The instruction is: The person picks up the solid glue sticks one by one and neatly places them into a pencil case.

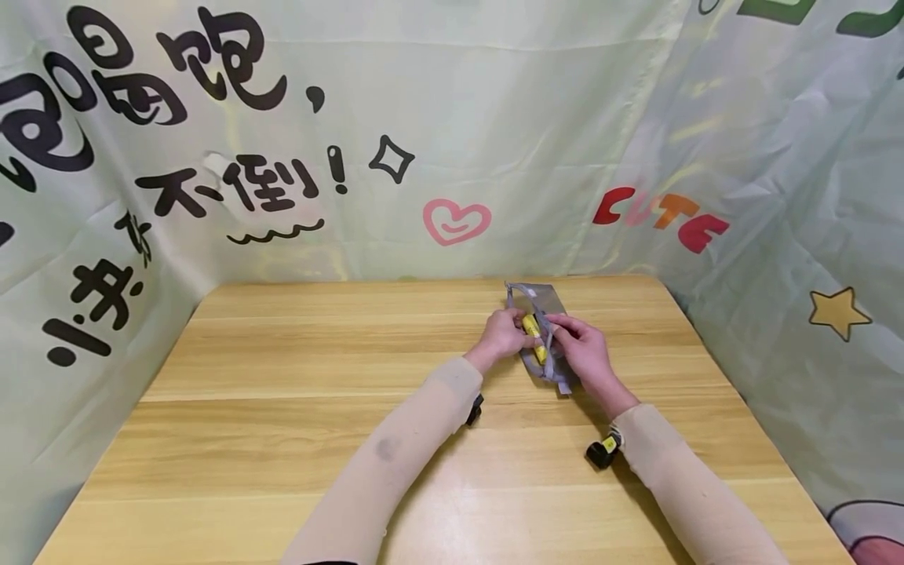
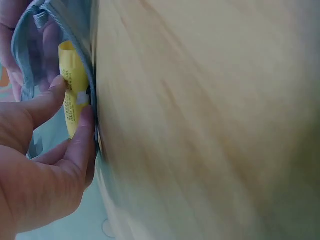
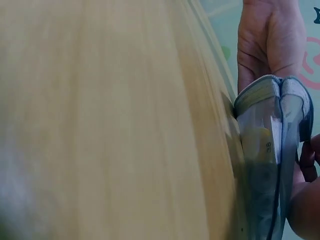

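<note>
A grey-blue pencil pouch [image 1: 549,297] with see-through sides and a zip stands unzipped toward the back right of the table. My left hand [image 1: 501,333] pinches a yellow tube [image 2: 74,90] with dark print between thumb and fingers, within the pouch's open mouth. The zip edge [image 2: 75,37] curves up beside the tube. From the other side, my right hand [image 1: 585,351] grips the pouch's upper edge and holds the mouth apart. In the right wrist view, yellow shows through the clear side of the pouch [image 3: 260,112]; the right fingertips are partly hidden behind it.
The wooden table [image 1: 282,439] reaches back to a pale printed cloth [image 1: 523,141], which hangs behind and along both sides. Small black wrist cameras [image 1: 602,453] sit under the sleeves, low over the tabletop.
</note>
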### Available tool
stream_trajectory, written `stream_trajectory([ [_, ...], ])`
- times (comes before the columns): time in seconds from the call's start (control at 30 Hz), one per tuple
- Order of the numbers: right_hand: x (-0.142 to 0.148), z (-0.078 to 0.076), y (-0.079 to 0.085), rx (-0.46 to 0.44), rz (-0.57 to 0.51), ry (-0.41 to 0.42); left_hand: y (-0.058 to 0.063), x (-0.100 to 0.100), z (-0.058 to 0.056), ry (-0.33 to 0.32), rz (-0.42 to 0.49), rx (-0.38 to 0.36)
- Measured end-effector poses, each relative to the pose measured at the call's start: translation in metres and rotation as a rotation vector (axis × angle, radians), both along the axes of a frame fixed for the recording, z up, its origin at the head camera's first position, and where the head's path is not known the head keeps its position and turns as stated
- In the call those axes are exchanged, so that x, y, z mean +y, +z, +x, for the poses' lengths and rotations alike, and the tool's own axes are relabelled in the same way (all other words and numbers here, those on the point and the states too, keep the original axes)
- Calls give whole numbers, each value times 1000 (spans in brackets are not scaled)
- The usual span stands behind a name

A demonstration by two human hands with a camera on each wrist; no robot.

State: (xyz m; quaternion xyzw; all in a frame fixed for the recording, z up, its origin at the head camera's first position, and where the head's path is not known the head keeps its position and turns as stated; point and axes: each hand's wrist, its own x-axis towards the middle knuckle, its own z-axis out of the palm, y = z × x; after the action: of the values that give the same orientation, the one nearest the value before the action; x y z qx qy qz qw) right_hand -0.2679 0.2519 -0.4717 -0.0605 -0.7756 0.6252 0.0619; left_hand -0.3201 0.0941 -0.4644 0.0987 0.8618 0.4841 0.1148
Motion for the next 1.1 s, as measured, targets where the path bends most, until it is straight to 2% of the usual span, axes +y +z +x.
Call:
stream_trajectory([
  [0.3,-9,-1,2,55,258,9,-2,-10,-4,-21,86,-38],
  [0.53,-12,-1,0,117,427,54,7,-21,3,-46,163,-108],
  [0.77,-14,3,5,212,654,185,9,-29,2,-105,66,-82],
  [0.97,-20,3,11,182,861,248,14,-39,6,-131,-66,-45],
  [1.1,-22,1,11,201,931,265,17,-47,8,-142,-90,-47],
])
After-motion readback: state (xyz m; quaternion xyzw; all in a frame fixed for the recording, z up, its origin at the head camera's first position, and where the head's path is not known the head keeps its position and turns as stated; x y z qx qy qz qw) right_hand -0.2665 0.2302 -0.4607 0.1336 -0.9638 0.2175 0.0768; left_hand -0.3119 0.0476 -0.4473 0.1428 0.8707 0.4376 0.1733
